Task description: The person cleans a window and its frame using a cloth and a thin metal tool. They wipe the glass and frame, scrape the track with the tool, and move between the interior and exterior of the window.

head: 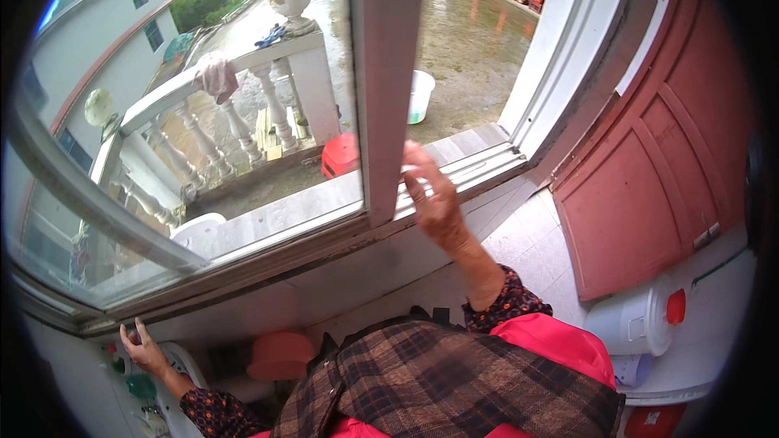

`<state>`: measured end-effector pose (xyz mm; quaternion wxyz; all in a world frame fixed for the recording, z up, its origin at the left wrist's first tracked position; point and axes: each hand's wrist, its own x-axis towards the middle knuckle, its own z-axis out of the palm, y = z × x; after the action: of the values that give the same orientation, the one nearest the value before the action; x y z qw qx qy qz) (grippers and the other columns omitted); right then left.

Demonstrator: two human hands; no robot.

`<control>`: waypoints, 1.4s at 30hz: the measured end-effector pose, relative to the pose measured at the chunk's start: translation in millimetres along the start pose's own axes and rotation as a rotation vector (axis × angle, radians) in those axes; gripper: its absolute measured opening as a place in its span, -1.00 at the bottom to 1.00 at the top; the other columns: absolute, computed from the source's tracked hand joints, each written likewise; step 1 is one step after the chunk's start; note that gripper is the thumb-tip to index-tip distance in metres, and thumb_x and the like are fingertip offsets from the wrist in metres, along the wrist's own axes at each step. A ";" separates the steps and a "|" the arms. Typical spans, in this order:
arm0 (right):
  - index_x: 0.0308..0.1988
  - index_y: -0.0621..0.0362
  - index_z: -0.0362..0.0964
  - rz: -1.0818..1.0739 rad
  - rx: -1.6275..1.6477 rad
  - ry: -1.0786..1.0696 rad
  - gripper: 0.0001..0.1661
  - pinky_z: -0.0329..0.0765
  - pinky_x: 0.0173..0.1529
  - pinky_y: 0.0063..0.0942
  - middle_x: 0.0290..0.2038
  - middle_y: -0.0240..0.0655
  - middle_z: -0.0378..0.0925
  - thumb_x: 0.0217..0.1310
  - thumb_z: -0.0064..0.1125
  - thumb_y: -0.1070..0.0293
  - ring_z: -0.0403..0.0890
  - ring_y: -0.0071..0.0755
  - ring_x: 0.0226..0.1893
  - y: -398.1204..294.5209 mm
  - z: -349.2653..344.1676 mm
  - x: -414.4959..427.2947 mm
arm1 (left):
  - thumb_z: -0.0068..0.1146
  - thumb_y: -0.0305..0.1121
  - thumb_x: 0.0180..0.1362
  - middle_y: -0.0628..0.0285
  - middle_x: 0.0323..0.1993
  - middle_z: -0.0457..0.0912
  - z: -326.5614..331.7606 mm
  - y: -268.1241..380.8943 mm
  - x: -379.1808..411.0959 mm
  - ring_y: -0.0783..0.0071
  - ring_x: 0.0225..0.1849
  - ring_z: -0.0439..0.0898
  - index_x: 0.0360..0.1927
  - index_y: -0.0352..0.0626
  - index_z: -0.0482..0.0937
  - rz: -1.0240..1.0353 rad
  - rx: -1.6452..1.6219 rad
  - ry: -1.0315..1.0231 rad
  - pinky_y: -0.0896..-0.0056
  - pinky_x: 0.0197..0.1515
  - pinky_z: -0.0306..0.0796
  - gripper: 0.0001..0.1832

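Note:
My right hand (435, 204) is raised at the right edge of the sliding window sash's upright frame (389, 85). Its thumb and fingers are bent and slightly apart, with the tips blurred; whether they press on the frame is hard to tell. At lower left, my left hand (146, 353) has its fingertips up against the bottom window frame (243, 277), fingers apart and nothing in them. The window glass (274, 103) fills the left of the opening, while the gap on its right shows the bare sill track (462, 173).
Beside the window stands a red panelled door (645, 164). A white lidded bucket (633, 319) sits at right; an orange basin (281, 354) and white sink (182, 371) are below. Outside are a balustrade (213, 134), a red stool (341, 155) and a white bucket (421, 97).

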<state>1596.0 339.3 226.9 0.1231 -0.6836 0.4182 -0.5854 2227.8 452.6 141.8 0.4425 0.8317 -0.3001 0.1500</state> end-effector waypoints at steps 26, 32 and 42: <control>-0.38 0.09 0.57 0.146 -0.782 -0.069 -0.99 0.47 -0.17 -0.21 -0.38 -0.31 0.50 0.11 0.26 0.43 0.53 -0.11 -0.29 96.3 -168.6 3.7 | 0.26 -0.62 0.09 0.10 -0.37 0.61 -8.2 326.5 -272.8 0.23 -0.37 0.56 -0.18 -0.28 0.61 0.898 -0.580 -0.521 0.32 -0.26 0.47 -0.80; -0.40 0.06 0.59 0.105 -0.778 -0.222 -0.95 0.35 -0.12 -0.23 -0.40 -0.38 0.49 0.13 0.24 0.37 0.47 -0.20 -0.28 110.8 -164.7 2.7 | 0.36 -0.63 -0.13 0.18 -0.46 0.56 38.4 411.6 -310.2 0.23 -0.45 0.54 -0.24 -0.22 0.66 1.092 -0.541 -0.699 0.30 -0.42 0.43 -0.69; -0.32 0.08 0.59 0.015 -0.373 -0.358 -0.90 0.37 -0.13 -0.28 -0.36 -0.37 0.53 0.07 0.28 0.47 0.50 -0.21 -0.30 120.7 -151.9 12.8 | 0.35 -0.49 -0.05 0.16 -0.36 0.54 76.9 451.5 -346.5 0.17 -0.32 0.51 -0.28 -0.17 0.61 1.059 -0.347 -0.825 0.19 -0.26 0.39 -0.78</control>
<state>1406.7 304.2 199.7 0.0714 -0.7841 0.4956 -0.3667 1672.8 322.6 211.7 0.2859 0.4793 -0.8291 -0.0330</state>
